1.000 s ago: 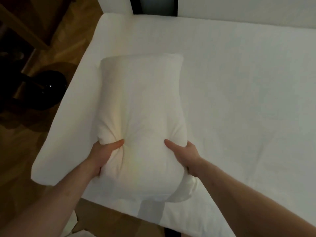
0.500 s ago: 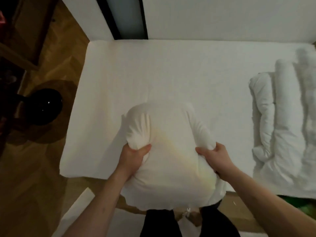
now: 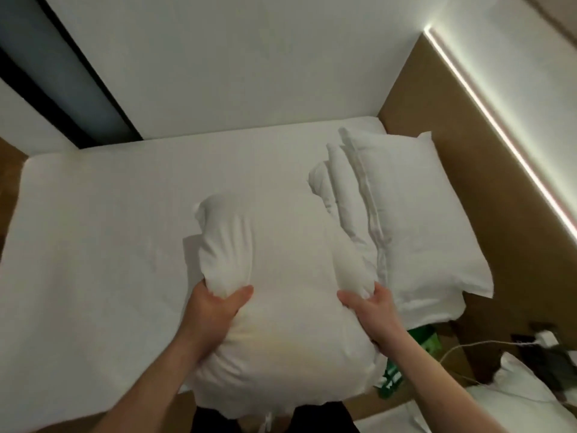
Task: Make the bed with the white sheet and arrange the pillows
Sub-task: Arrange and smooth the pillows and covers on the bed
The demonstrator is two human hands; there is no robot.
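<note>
While both hands, left (image 3: 215,310) and right (image 3: 373,310), kept no slack grip but clutched the bare pillow (image 3: 281,295), the arranging step applied; placement beside the cased pillow (image 3: 415,214) seemed due next.

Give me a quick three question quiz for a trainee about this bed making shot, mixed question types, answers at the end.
1. True or false: both hands grip the pillow.
2. Which lies against the headboard? A) a second pillow B) a towel C) a book
3. Fill in: the folded duvet lies to the ____ of the held pillow.

Key: 1 true, the left hand and right hand each clutch a side. 2 A. 3 right.
</note>
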